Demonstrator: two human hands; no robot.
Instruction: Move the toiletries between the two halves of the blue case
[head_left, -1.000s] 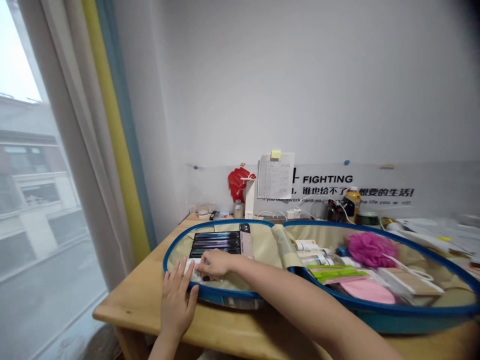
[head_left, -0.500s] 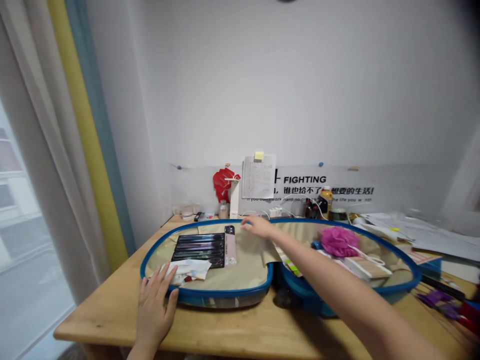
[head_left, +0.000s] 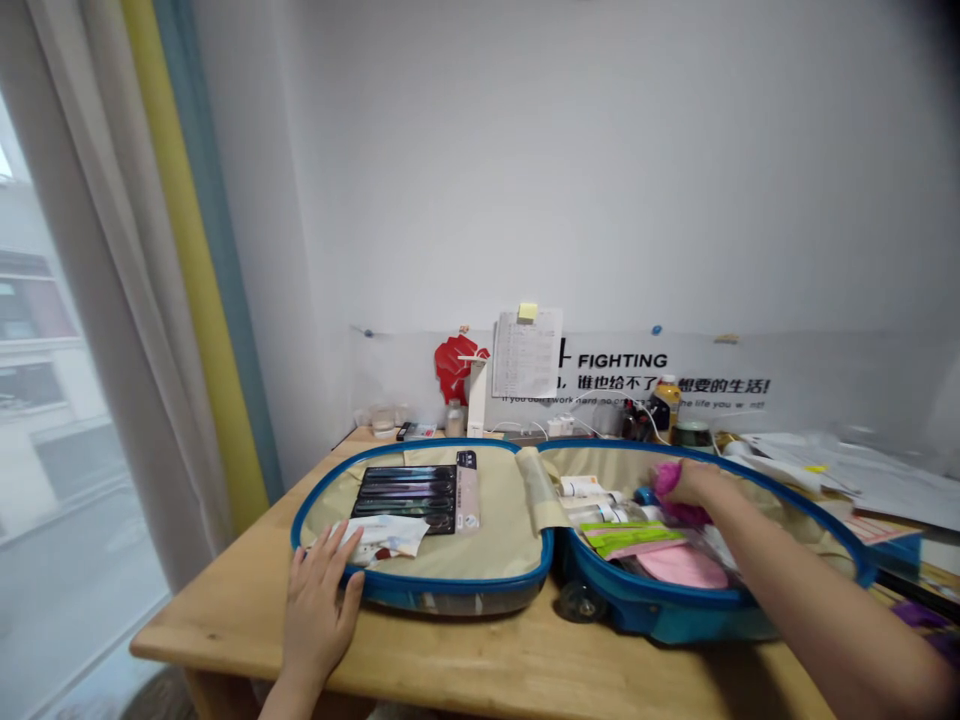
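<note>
An open blue-rimmed suitcase (head_left: 480, 578) with beige lining lies spread on the wooden table. My left hand (head_left: 324, 590) rests at the near left rim of its left half, fingers spread, beside a white printed packet (head_left: 390, 537). A pack of dark toothbrushes (head_left: 409, 490) lies behind that packet. Over the right half, my right hand (head_left: 701, 484) is closed on a pink bath puff (head_left: 667, 482), partly hidden by the hand. Below and left of it are small clear bottles (head_left: 596, 514), a lime-green packet (head_left: 634, 540) and a flat pink item (head_left: 684, 566).
Behind the suitcase stand a white lamp (head_left: 477, 400), a glass jar (head_left: 454, 418) and a yellow bottle (head_left: 665, 405) by the wall. Papers (head_left: 817, 465) pile up at the right. A suitcase wheel (head_left: 581, 601) sits near the table's front.
My right hand has moved from above the left half to the right half and gripped the bath puff. My left hand stays at the rim. The view has shifted slightly.
</note>
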